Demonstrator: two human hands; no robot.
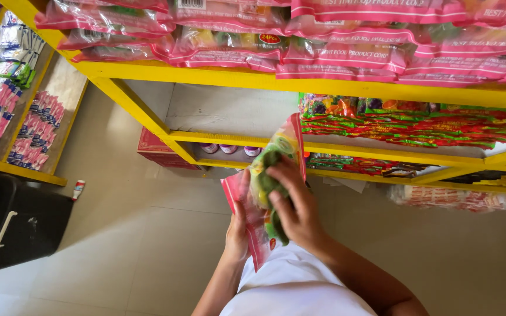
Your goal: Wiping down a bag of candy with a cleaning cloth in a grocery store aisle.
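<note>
Near: pack (265, 193), pink-edged clear plastic with green sweets, held upright at chest height, short of the shelves. Left hand (236, 231) closed on lower pack edge from behind. Right hand (297, 210) spread flat over pack front, fingers curled round it. Pack not yet on any shelf.

Beyond: middle shelf (229, 111), left half bare; right half stacked with green-and-red packs (417, 126). Yellow front rail (224, 139) just past the pack top. Top shelf loaded with pink packs (346, 41). Lower shelf carries jars (228, 148). Floor (136, 234) open at left.
</note>
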